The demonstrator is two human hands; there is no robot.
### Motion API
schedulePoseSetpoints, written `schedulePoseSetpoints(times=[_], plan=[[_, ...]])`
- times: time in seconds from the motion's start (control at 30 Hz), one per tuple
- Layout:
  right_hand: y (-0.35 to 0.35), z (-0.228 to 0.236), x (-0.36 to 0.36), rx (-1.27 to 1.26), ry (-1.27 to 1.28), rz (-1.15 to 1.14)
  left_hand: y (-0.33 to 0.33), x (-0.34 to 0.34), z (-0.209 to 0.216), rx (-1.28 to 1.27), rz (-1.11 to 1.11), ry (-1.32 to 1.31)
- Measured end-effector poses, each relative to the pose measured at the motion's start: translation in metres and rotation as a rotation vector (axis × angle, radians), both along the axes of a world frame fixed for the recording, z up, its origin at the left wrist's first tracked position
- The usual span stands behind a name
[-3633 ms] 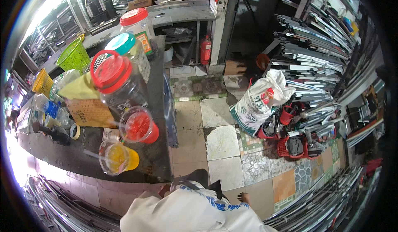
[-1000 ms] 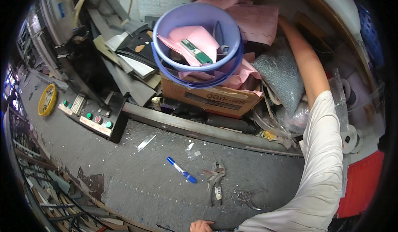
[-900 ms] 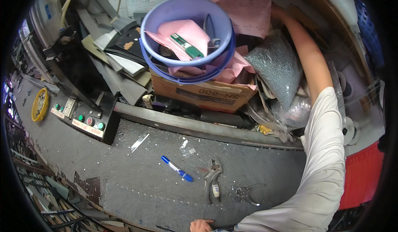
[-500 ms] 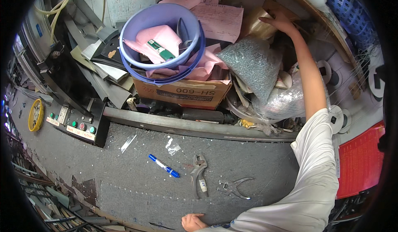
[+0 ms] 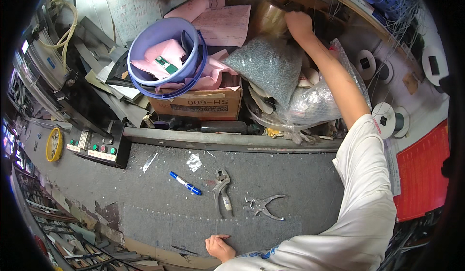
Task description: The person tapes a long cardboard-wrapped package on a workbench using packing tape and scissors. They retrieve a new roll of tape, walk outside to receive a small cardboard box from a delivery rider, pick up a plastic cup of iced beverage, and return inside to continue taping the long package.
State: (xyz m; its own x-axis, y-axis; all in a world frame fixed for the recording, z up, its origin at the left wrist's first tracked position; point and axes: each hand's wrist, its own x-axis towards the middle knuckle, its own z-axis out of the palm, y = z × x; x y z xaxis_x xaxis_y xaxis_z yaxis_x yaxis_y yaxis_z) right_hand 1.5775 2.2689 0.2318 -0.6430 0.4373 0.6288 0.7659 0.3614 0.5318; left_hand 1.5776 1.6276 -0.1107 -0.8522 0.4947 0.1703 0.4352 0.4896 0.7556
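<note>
Right hand (image 5: 299, 25): moved since half a second ago, from spread over the amber roll to curled in at its right side; cannot tell whether gripping it or only touching.
Amber roll (image 5: 268, 18): just left of the right hand, right at the curled fingers; partly see-through.
Bag of small grey pieces (image 5: 266, 65): below and left of the right hand, nearer the body; clear plastic.
Crumpled clear plastic (image 5: 317, 105): nearer the body than the right hand, beside and partly under the forearm.
Pink sheet (image 5: 222, 24): left of the right hand, past the roll; handwritten lines on it.
Purple bucket (image 5: 147, 37): well left of the right hand; more pink paper and a green-and-white object (image 5: 166, 65) inside.
Cardboard box (image 5: 167, 107): below the bucket, left of the right hand and nearer the body.
White spools (image 5: 383, 119): right of the right hand, nearer the body, past the forearm.
Left hand (image 5: 220, 247): loosely closed, at the near edge of the worktop (image 5: 160, 198).
Pliers (image 5: 222, 193): straight ahead of the left hand, lying flat.
Second hand tool (image 5: 265, 206): ahead and right of the left hand, handles apart.
Blue marker (image 5: 185, 183): ahead and left of the left hand.
Control box (image 5: 97, 152): well left of the left hand and farther off; green and red buttons.
</note>
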Motion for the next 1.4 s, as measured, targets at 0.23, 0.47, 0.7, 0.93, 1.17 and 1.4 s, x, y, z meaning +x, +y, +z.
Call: schedulePoseSetpoints(times=[0.23,0.47,0.7,0.93,1.17,1.4], plan=[[0.021,-0.053,0.018,-0.171,-0.406,0.034,-0.001,0.001,-0.006,0.0,0.002,-0.009],[0.002,0.017,0.013,-0.481,-0.054,-0.218,-0.002,0.0,0.0,0.013,0.008,-0.021],[-0.003,0.021,-0.051,-0.43,0.376,0.098,-0.001,0.0,0.003,-0.006,0.001,-0.058],[0.05,0.022,-0.049,-0.494,0.482,0.2,0.001,0.001,0.001,-0.011,0.01,-0.021],[0.086,0.027,-0.046,-0.61,0.441,0.324,0.001,-0.001,-0.001,0.001,-0.01,0.024],[0.05,0.079,-0.036,-0.646,0.383,0.134,0.001,-0.004,-0.002,0.041,-0.071,0.07]])
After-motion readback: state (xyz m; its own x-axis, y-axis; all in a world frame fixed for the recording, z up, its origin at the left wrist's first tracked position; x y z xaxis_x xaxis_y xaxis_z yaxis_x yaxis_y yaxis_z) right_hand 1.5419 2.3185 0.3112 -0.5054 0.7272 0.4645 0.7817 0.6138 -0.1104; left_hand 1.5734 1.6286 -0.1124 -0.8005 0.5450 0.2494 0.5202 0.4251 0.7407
